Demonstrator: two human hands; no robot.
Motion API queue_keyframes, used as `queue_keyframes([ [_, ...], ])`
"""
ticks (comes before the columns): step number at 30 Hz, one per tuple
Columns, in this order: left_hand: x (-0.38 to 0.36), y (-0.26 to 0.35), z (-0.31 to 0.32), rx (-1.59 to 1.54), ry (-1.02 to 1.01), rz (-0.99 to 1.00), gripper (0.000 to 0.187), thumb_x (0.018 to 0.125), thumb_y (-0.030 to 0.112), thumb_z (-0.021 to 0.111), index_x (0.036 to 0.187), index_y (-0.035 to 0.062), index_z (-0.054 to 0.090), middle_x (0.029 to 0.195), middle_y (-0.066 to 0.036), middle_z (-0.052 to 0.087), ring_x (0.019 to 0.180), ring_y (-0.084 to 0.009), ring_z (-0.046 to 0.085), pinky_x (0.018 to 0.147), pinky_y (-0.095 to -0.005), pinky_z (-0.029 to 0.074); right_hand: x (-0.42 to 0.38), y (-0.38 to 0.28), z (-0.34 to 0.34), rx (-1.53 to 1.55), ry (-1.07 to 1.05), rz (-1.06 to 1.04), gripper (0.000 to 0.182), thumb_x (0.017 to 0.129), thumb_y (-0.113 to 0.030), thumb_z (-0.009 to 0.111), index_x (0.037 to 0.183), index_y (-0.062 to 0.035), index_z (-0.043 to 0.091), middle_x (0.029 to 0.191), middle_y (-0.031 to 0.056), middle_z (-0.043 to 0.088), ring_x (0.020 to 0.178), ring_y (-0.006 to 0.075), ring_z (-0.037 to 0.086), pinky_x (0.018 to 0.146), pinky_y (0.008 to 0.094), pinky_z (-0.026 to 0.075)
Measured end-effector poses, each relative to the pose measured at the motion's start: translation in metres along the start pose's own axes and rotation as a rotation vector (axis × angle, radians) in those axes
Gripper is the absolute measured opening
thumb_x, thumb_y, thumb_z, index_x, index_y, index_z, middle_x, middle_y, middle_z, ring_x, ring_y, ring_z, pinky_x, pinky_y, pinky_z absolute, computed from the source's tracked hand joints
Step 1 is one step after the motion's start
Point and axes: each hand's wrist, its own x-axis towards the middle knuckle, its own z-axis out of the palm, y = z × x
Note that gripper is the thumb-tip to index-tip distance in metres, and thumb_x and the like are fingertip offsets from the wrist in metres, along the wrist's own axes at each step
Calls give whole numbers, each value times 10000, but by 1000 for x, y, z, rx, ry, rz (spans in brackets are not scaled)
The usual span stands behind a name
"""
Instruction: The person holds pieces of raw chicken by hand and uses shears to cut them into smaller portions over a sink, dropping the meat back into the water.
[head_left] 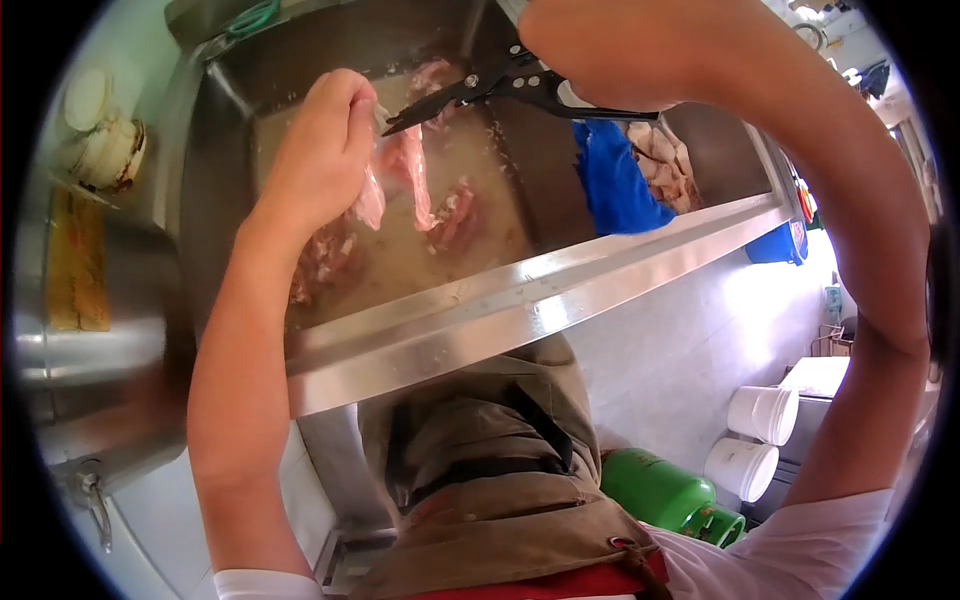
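Observation:
My left hand (pixel 322 145) is closed on a piece of raw pink meat (pixel 370 203), which hangs from its fingers over the sink. In my right hand (pixel 615 50) are black-handled scissors (pixel 470 90), their dark blades reaching left to the meat by my left fingertips. Another pale pink strip of meat (pixel 416 185) hangs just below the blades. Cloudy water covers the bottom of the stainless steel sink (pixel 430 330), with more raw meat pieces (pixel 455 215) lying in it. My right fingers are wrapped round the handles and partly out of frame.
A blue cloth (pixel 615 180) and a crumpled beige cloth (pixel 662 165) lie at the sink's right side. Below on the floor stand a green gas cylinder (pixel 655 490) and white buckets (pixel 742 468). A metal vessel with a tap (pixel 95 500) is at left.

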Motion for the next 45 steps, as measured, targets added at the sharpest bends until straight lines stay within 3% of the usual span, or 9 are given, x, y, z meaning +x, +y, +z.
queue_keyframes([
  [6,-1,2,-2,-72,-12,-76,135,993,141,461,999,17,514,878,-106,566,804,-202,549,745,-329,452,22,33,36,67,230,-326,241,870,-111,495,895,63,661,928,211,681,869,359,665,776,431,532],
  [11,2,-5,3,-213,130,-232,170,1000,173,456,1005,14,516,831,-124,597,753,-224,590,705,-359,469,57,45,72,118,86,-52,142,801,-137,653,762,-1,664,752,200,638,777,390,651,682,433,522],
  [14,3,-7,3,-239,161,-267,171,1008,173,442,1023,15,507,839,-111,591,763,-210,585,715,-354,471,63,53,96,452,73,-154,200,804,-181,670,786,18,659,782,243,627,805,437,625,733,471,509],
  [17,4,7,-3,-171,157,-279,155,1006,151,434,1034,14,500,880,-134,580,803,-238,575,751,-363,466,47,37,119,363,381,-82,228,837,-198,639,773,14,693,807,208,668,811,408,651,710,466,527],
  [20,3,7,0,-118,153,-227,150,1002,145,437,1031,13,501,914,-150,563,837,-261,569,775,-371,460,41,30,103,267,203,-97,200,822,-187,646,785,4,692,825,196,673,821,392,653,690,459,525],
  [35,5,-1,2,-104,215,-165,150,998,126,432,1011,-1,511,923,-148,563,834,-250,559,782,-358,455,45,18,88,263,440,-146,154,733,-121,656,672,19,637,661,188,612,679,376,623,602,435,485],
  [38,5,-7,1,-160,304,-247,167,1007,147,420,1013,5,508,909,-128,565,827,-219,556,772,-349,456,79,31,134,440,563,-171,298,830,-248,700,737,30,653,686,193,642,589,290,631,555,371,492],
  [42,4,2,17,-222,351,-375,179,1016,162,413,1012,7,502,891,-117,562,827,-201,554,767,-338,455,109,-15,151,1869,123,-8,470,855,-457,742,899,2,653,683,67,602,481,103,497,401,271,387],
  [45,-1,2,33,-161,270,-372,185,1020,172,417,1024,4,494,895,-107,558,818,-190,551,752,-337,459,130,-47,154,2053,92,-145,374,825,-336,780,743,2,643,601,64,573,464,128,501,405,289,375],
])
